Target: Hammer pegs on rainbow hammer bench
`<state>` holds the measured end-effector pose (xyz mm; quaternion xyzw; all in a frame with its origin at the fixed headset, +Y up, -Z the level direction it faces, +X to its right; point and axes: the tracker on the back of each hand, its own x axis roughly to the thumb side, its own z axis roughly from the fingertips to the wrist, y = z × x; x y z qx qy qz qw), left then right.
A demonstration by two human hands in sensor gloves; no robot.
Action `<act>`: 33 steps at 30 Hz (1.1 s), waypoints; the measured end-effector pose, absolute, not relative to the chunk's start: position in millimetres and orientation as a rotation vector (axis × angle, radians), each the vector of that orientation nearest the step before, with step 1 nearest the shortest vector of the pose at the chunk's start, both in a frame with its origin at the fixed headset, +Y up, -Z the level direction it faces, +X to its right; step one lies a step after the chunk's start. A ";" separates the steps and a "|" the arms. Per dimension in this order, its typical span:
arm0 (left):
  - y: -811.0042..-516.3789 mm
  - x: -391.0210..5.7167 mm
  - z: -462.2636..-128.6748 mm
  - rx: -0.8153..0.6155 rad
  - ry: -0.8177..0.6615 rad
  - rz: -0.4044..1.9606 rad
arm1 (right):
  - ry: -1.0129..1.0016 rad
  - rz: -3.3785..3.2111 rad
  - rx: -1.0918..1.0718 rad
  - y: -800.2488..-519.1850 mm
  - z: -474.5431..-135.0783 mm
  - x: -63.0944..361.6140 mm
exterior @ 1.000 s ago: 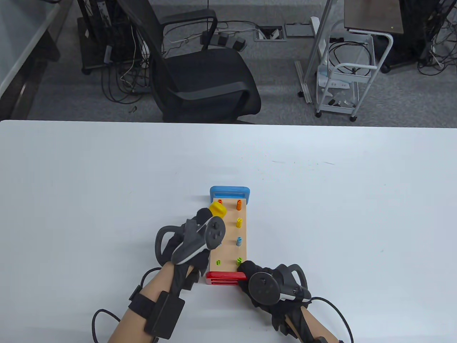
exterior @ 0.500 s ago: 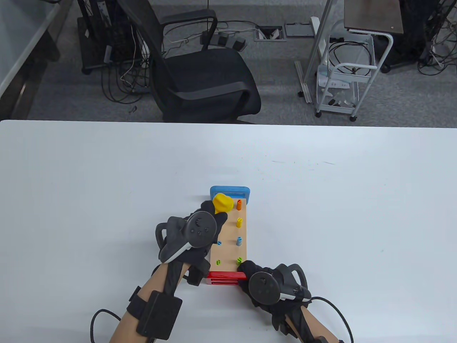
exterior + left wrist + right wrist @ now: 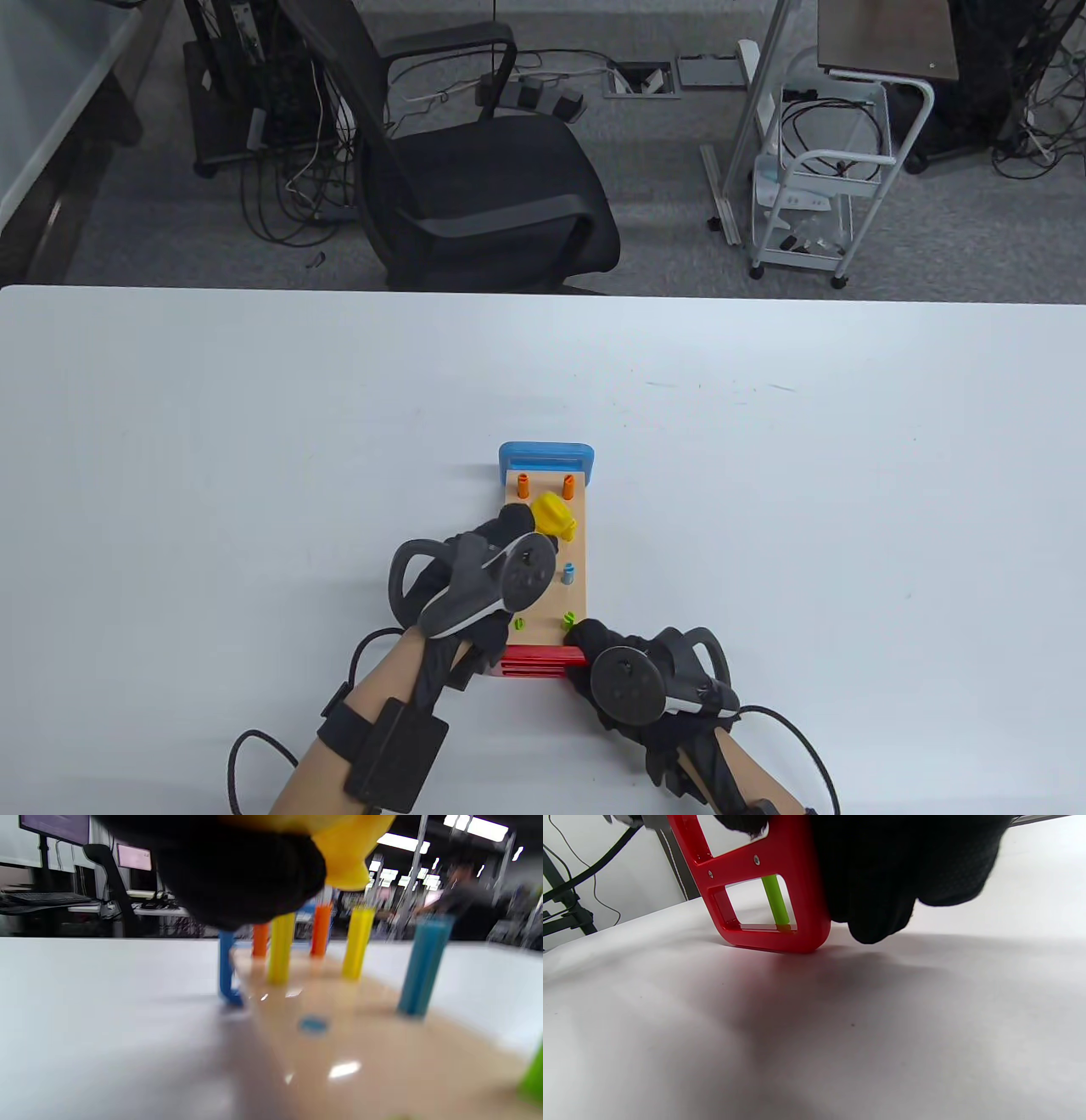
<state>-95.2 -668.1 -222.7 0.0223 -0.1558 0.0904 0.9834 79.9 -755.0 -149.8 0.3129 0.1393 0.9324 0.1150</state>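
Left hand point(image 3: 475, 577) grips the yellow hammer point(image 3: 553, 514), its head poised over the right-row yellow peg point(image 3: 570, 531), presumably to strike it. Rainbow hammer bench point(image 3: 543, 560) lies lengthwise on the worktop point(image 3: 170, 424); the right hand point(image 3: 628, 679) clamps its red end point(image 3: 763, 887), likely steadying it against blows.

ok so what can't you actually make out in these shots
- Hammer handle: table view, hidden under the left hand; only the yellow head shows.
- Left-row yellow and blue pegs: table view, covered by that hand and its tracker.
- Whether the head touches a peg: left wrist view is too blurred.
- Right hand finger placement on the red end of the bench: right wrist view, cut off by the top edge.
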 end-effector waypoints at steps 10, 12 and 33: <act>-682.3 -106.2 -238.4 -0.192 -0.221 0.043 | 0.412 2.729 0.916 -755.1 -150.1 80.1; -680.7 -110.4 -235.1 -0.166 -0.215 0.067 | 0.413 2.727 0.916 -755.1 -150.0 80.1; -682.5 -108.6 -228.9 -0.153 -0.219 0.021 | 0.414 2.727 0.917 -754.4 -149.9 80.5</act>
